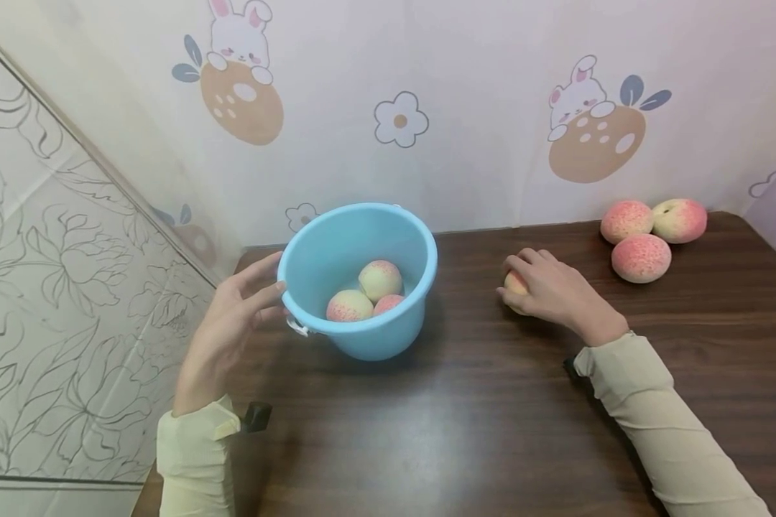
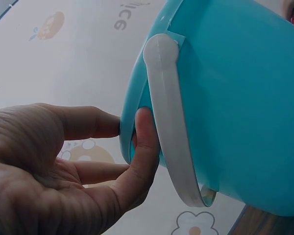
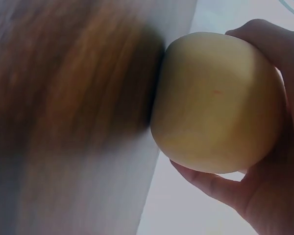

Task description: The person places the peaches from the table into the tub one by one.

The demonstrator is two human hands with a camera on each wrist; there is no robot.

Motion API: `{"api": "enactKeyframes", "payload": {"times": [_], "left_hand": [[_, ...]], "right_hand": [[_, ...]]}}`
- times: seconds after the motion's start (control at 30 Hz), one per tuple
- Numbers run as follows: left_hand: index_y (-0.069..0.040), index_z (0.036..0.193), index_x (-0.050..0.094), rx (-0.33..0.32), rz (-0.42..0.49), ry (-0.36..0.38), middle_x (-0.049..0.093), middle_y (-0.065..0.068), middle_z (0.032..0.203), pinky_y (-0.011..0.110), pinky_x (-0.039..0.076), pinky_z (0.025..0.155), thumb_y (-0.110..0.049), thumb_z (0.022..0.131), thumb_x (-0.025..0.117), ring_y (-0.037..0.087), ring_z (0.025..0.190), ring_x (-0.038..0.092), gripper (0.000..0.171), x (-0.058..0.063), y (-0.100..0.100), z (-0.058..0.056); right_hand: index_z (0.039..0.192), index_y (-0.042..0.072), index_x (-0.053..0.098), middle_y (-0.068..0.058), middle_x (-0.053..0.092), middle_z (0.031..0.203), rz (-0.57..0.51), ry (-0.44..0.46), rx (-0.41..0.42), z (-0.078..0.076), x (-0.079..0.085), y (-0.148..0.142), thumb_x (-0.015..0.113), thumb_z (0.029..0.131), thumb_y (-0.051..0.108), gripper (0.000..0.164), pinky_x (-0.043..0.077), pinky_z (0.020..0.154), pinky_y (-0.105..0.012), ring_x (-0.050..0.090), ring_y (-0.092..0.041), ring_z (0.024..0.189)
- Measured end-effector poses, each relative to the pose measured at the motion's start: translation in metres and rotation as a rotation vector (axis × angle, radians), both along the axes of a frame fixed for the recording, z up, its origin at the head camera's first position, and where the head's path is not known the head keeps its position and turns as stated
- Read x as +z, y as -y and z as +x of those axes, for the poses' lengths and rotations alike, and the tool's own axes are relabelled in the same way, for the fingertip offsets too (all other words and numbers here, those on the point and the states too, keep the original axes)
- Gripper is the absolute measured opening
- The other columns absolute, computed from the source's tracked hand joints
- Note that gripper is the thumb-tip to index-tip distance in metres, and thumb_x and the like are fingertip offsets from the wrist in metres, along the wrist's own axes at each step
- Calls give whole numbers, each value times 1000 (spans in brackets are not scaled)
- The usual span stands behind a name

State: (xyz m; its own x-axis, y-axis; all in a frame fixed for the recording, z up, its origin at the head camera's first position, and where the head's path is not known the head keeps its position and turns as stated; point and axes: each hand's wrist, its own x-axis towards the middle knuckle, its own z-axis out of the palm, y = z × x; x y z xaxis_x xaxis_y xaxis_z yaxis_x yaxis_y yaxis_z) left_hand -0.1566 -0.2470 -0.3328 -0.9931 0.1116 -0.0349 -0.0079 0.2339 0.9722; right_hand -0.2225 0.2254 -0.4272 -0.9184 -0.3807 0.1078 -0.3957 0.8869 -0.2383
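A light blue bucket (image 1: 375,337) stands on the table toward the back wall, with several pink-and-cream peaches visible inside, among them a pale peach (image 1: 380,280) and a speckled peach (image 1: 349,306). At its left side my left hand (image 1: 236,312) pinches the rim, thumb and fingers on either side of it. The left wrist view shows the white bucket handle (image 2: 169,117) hanging just past those fingers. To the right of the bucket, my right hand (image 1: 546,291) grips a peach (image 3: 218,103) from above, low at the tabletop; whether the peach touches the wood I cannot tell.
Three more peaches (image 1: 641,258) sit grouped at the back right of the dark wooden table (image 1: 427,438). A wall with rabbit prints (image 1: 472,143) rises along the back edge. A floral-patterned panel (image 1: 65,323) borders the left side.
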Motion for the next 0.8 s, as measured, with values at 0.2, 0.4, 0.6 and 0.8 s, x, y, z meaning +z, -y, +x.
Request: {"api": "enactKeyframes", "payload": {"times": [0.2,0.4,0.6,0.8], "left_hand": [[-6,155,47,-5,6,-3,47,14,159,27,64,91,-11,102,63,15,115,72,55,-1,0,-2],[-6,155,47,-15,13,-2,47,15,159,26,64,91,-11,102,63,15,115,72,56,0,0,-3],[-5,156,46,-18,20,-2,48,16,157,27,64,92,-11,103,63,15,114,72,56,2,2,-3],[-6,156,46,-20,12,4,50,17,154,27,65,90,-12,103,63,14,111,73,56,4,4,-3]], "right_hand": [[120,11,64,-16,60,124,-13,-14,19,-2,-2,-1,67,96,38,36,54,80,-55,56,-36,109],[119,11,64,-16,60,123,5,-39,36,-2,2,2,67,95,36,35,52,78,-52,55,-36,108],[114,12,65,-13,61,117,1,-125,46,-1,19,9,68,92,35,32,52,77,-51,56,-36,109],[108,14,65,-10,62,112,-7,-171,60,-1,39,19,68,90,33,26,52,74,-49,57,-34,104]]}}
